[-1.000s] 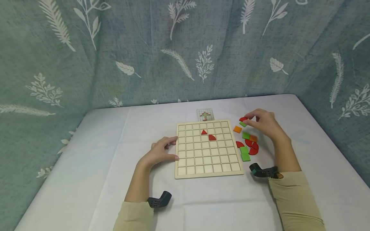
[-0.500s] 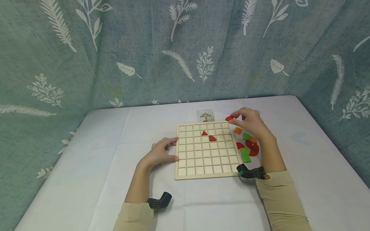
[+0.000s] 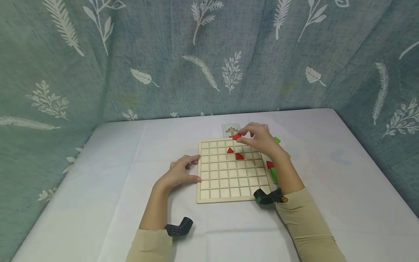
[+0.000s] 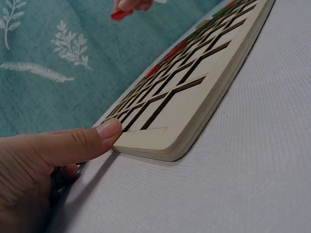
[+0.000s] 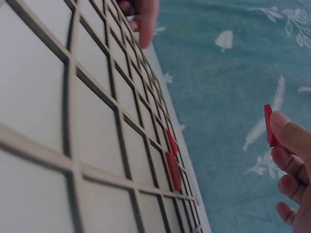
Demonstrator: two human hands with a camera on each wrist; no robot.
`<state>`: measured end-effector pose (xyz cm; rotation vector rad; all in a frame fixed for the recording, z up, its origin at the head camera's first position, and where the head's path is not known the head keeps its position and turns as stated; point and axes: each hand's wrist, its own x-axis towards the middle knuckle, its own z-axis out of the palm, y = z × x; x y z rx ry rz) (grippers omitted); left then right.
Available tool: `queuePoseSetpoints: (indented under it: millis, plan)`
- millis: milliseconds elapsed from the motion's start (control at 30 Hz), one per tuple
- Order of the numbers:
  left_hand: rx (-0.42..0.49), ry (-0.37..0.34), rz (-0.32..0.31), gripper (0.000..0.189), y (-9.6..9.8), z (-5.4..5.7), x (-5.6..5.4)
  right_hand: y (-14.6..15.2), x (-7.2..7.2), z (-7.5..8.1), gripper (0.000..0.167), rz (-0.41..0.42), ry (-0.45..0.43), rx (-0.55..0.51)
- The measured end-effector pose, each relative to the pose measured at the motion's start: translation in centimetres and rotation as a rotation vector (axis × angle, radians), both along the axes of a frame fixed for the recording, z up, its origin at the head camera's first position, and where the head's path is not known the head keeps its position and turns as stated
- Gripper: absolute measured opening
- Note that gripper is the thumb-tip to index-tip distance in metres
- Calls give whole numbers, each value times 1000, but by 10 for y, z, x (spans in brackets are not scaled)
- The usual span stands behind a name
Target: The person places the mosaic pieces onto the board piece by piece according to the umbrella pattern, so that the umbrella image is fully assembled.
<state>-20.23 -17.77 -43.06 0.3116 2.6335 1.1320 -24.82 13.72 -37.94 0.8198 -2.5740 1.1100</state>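
Note:
My right hand point(image 3: 260, 137) pinches a red quarter-circle tile point(image 3: 236, 137) between thumb and fingers, above the far edge of the wooden grid board point(image 3: 222, 199). In the right wrist view the tile point(image 5: 269, 125) appears edge-on, apart from the board. On the board lie a small red triangle tile point(image 3: 230, 150) and a red quarter-circle tile point(image 3: 239, 156). My left hand point(image 3: 178, 171) rests at the board's left edge, thumb and forefinger spread apart along it. The left wrist view shows that thumb point(image 4: 108, 129) touching the board's rim.
A small pattern card point(image 3: 230, 130) lies just beyond the board, partly covered by the right hand. Right of the board are a red tile point(image 3: 270, 164) and green tiles point(image 3: 274, 176); the right forearm hides others. A patterned curtain point(image 3: 170, 72) hangs behind the white-covered table.
The right hand has picked the red quarter-circle tile from the loose tiles at right and carried it left over the board's far edge. The left hand has stayed put.

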Motion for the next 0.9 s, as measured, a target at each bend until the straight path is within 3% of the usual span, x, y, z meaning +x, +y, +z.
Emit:
queuePoseSetpoints:
  millis: [233,600,900]
  plan:
    - [0,20,-5,88,1,1,0,-18,-1,-6,25,67,53,43]
    - [-24,13,6,85,-2,1,2,-48,7,-16,28,71,7,182]
    - [-22,18,-3,87,0,1,1,-50,8,-31,26,50,-56,275]
